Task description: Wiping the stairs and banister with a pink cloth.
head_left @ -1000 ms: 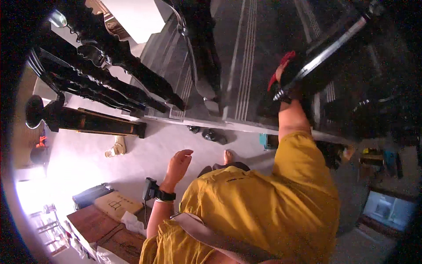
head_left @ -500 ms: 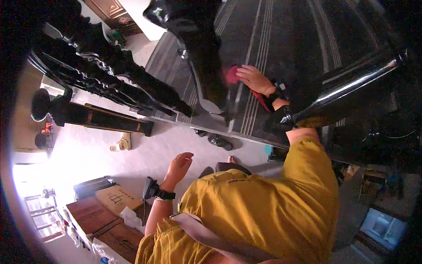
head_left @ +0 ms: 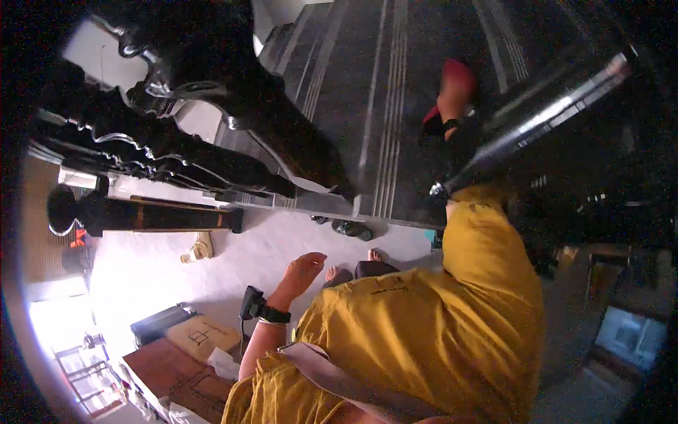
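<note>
My right hand [head_left: 450,104] reaches between the dark posts with a red cloth [head_left: 459,72] in its grasp. The hand is blurred, and part of the cloth is under it. Beneath it lies a dark grey surface with pale stripes, which looks like a stair tread [head_left: 399,42]. Free of any object, my left hand [head_left: 304,275] hangs over the pale floor with its fingers loosely extended. Nearest to my right forearm is a glossy black rail [head_left: 544,116]. A carved black baluster [head_left: 282,120] stands to the left of the cloth.
More turned black balusters [head_left: 162,141] fill the upper left. Dark shoes [head_left: 352,230] and beige footwear [head_left: 200,247] sit on the floor [head_left: 265,240]. Cardboard boxes [head_left: 201,336] are stacked at lower left. A black wooden post [head_left: 155,215] juts in from the left.
My right hand has moved away and to the right with the red cloth, over the striped surface. My view has shifted, and my left hand stays lowered and free.
</note>
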{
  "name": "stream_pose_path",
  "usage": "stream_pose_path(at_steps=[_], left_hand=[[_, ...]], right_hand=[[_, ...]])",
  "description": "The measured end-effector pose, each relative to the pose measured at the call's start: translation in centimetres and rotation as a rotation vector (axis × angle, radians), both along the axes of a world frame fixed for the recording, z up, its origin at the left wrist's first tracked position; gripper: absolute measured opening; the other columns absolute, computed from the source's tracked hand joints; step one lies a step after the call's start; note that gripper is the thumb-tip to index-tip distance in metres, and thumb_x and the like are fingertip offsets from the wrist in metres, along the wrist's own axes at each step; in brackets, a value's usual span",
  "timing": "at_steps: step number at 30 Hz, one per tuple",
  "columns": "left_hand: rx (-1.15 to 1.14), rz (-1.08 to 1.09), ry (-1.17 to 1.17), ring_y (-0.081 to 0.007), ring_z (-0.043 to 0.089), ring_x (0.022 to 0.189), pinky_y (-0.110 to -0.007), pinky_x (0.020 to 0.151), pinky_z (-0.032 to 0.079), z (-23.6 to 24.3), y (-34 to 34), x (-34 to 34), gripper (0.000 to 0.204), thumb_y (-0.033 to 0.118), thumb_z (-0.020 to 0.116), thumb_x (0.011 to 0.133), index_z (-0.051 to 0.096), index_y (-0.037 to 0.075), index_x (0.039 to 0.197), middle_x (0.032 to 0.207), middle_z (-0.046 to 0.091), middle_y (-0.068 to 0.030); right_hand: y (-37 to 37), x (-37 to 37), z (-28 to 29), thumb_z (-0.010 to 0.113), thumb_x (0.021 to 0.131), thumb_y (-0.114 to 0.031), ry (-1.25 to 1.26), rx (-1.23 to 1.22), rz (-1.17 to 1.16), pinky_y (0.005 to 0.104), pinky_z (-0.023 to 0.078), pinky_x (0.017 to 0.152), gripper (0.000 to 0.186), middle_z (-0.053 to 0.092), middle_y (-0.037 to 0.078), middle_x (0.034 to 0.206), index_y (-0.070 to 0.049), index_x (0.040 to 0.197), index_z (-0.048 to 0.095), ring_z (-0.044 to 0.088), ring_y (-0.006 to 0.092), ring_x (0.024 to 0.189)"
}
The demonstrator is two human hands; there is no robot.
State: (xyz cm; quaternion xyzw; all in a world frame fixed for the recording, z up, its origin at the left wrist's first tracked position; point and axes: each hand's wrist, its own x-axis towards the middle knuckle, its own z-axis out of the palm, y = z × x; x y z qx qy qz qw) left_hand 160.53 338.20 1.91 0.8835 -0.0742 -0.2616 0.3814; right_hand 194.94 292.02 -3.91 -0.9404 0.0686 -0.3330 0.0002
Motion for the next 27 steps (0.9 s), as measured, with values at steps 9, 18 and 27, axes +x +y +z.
stream_pose_path(at_steps=[9,18,27], left_hand=[[-0.263,-0.119,-0.027,-0.0105,0.056,0.085,-0.026,0.074,0.045,2.4,0.4,2.5,0.022,0.012,0.055,0.083,0.057,0.003,0.102,0.094,0.062,-0.0066],[-0.313,-0.339,0.024,-0.014,0.056,0.085,-0.027,0.074,0.045,0.9,2.2,3.4,0.025,0.019,0.056,0.084,0.056,0.004,0.104,0.096,0.061,-0.0083],[-0.302,-0.491,0.025,-0.0154,0.057,0.086,-0.028,0.074,0.045,0.7,4.8,4.0,0.023,0.017,0.054,0.084,0.056,0.004,0.104,0.094,0.061,-0.0086]], right_hand=[[4.0,-14.3,2.1,0.046,0.079,-0.012,0.116,0.26,-0.159,0.0398,0.033,0.094,0.043,0.044,0.016,0.123,-0.001,0.12,0.044,0.04,0.034,0.113],[9.5,-29.6,3.6,0.053,0.075,-0.012,-0.033,0.149,-0.182,0.0415,0.036,0.086,0.033,0.052,0.014,0.105,-0.005,0.107,0.052,0.046,0.0325,0.1],[15.8,-38.2,2.6,0.055,0.075,-0.014,0.311,0.993,-0.044,0.0347,0.046,0.067,0.017,0.058,0.014,0.083,-0.004,0.088,0.054,0.057,0.0277,0.075]])
